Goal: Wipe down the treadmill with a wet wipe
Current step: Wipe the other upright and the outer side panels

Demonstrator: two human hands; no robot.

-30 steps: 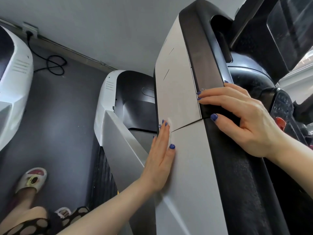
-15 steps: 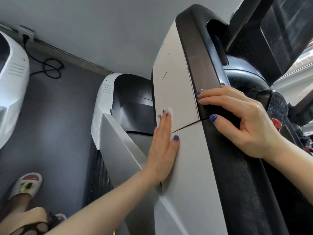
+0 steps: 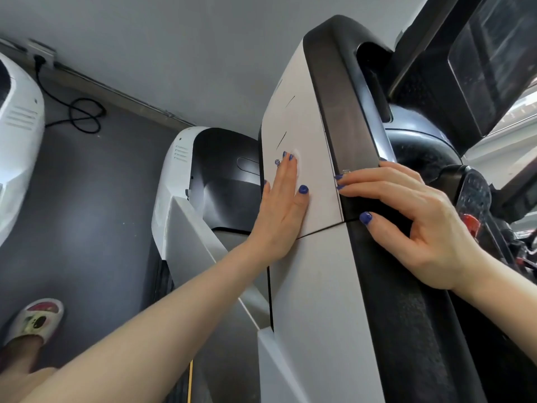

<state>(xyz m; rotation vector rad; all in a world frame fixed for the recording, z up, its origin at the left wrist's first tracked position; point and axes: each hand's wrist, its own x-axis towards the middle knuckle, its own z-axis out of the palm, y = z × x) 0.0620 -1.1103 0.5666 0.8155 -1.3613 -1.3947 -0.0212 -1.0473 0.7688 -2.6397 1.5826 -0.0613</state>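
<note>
The treadmill's upright side panel (image 3: 316,301) is light grey with a black handrail edge (image 3: 343,117) on its right. My left hand (image 3: 283,207) lies flat with straight fingers on the grey panel, just above a seam, pressing a thin white wet wipe (image 3: 297,159) that peeks out beside the fingertips. My right hand (image 3: 415,222) rests on the black edge, its fingers reaching over to the grey panel and its thumb below on the black part. It holds nothing.
The treadmill's white and black motor cover (image 3: 200,181) sits below on the dark floor. The console screen (image 3: 494,56) is at the upper right. Another white machine (image 3: 17,158) stands at the left, with a black cable (image 3: 81,114) by the wall. My slippered foot (image 3: 35,321) is at the lower left.
My left hand has slid up the grey panel with the wipe, from across the seam to above it. My right hand stays on the black edge.
</note>
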